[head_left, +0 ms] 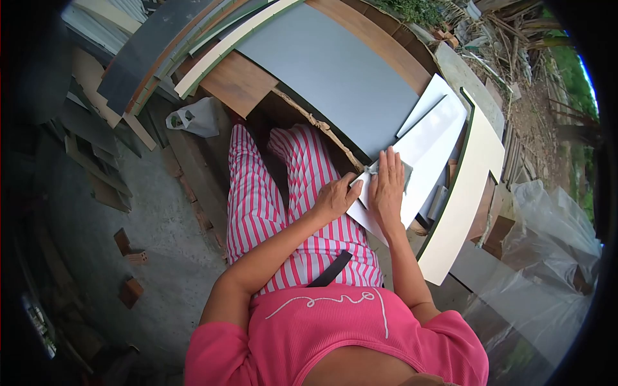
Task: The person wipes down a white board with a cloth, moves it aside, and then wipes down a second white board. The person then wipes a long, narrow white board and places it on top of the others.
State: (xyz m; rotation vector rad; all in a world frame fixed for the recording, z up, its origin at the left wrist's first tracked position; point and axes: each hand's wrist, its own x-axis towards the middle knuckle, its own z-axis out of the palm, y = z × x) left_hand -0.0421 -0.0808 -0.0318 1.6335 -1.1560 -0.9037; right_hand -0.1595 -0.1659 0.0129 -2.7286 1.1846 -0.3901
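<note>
A long white panel [421, 151] lies slantwise over my right thigh and the board stack. My left hand [335, 198] is closed at its near left edge, thumb on top and fingers curled toward the underside. My right hand [386, 190] lies flat across the panel, fingers straight and together. Under that palm a crumpled grey piece [407, 177], perhaps cloth, sticks out on both sides; its kind is not clear. A narrow dark strip [421, 116] rests on the panel's far part. Another dark strip [331, 269] lies across my lap.
A large grey board [335, 71] spans the stack ahead, with a brown wooden board [238, 83] at its left. A long cream panel [460, 196] leans at the right, near clear plastic sheeting [547, 231]. A white plastic bag [195, 118] and brick pieces [131, 293] are left.
</note>
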